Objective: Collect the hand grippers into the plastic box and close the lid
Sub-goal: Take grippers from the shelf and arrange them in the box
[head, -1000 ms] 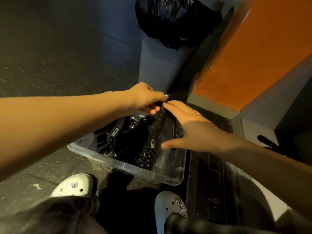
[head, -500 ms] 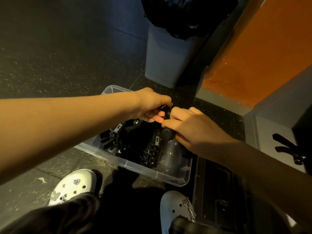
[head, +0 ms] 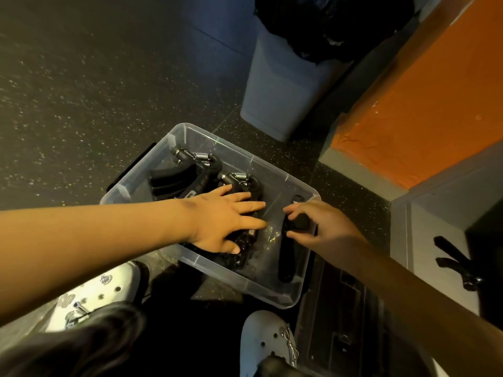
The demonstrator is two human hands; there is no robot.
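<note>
Head view: left hand (head: pixel 226 219) flat, fingers (head: pixel 251 205) straight and spread, resting on black hand grippers (head: pixel 190 172) inside clear plastic box (head: pixel 272 296) on floor (metal springs show just beyond fingertips). Right hand (head: pixel 326 227) curled, fingers (head: pixel 299 208) and thumb pinching top of separate gripper handle (head: pixel 287 259); handle runs down from fingers, inside box, beside its right wall. Box open-topped.

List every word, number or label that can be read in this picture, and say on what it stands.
No text is readable.
White label on a hand gripper in the plastic box: half hidden by the left hand, blurred.
Print on the far gripper's metal knob: too small.
Charm on the white shoe: blurred.
</note>
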